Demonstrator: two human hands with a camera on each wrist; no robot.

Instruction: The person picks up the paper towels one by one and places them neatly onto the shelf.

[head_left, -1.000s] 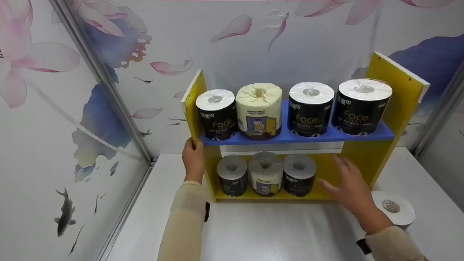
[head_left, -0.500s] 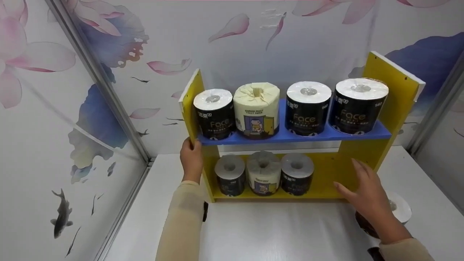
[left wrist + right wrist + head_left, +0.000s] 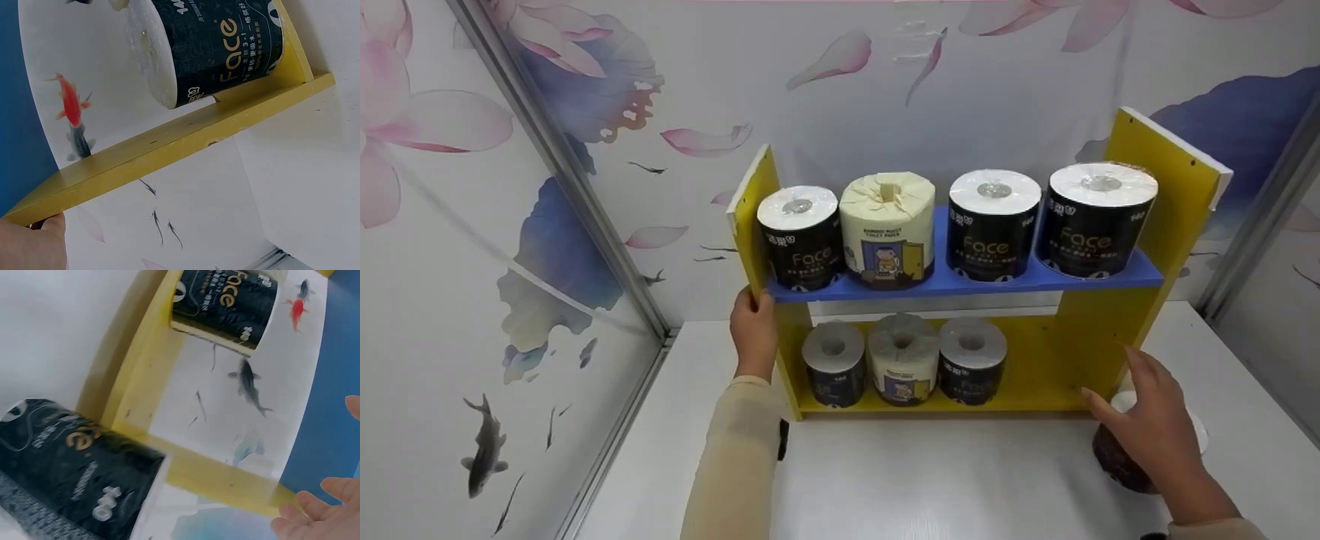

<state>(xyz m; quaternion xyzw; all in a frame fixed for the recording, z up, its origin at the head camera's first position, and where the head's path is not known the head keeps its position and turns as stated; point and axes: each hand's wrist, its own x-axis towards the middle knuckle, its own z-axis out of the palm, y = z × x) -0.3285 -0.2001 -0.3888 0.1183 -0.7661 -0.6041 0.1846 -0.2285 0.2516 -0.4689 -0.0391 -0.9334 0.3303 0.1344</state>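
Observation:
My left hand (image 3: 752, 337) grips the left side panel of a yellow shelf (image 3: 1170, 195) just under its blue upper board (image 3: 982, 286). In the left wrist view, part of that hand (image 3: 39, 242) shows at the panel's edge. My right hand (image 3: 1159, 420) is empty, fingers spread, over a black-wrapped toilet roll (image 3: 1125, 461) on the table outside the shelf's right side; it partly hides this roll. The right wrist view has the same roll (image 3: 79, 467) at lower left, with my fingers (image 3: 306, 506) at lower right, apart from it.
On the blue board stand three black-wrapped rolls (image 3: 994, 225) and a cream roll (image 3: 888, 232). The lower yellow board (image 3: 1039, 367) carries two black-wrapped rolls (image 3: 971, 364) around another cream one (image 3: 903, 360). A flower-patterned wall (image 3: 840, 112) rises behind the white table (image 3: 922, 480).
My right hand has moved from the right part of the lower board, right and toward me, to over the loose roll. My left hand keeps its grip on the side panel.

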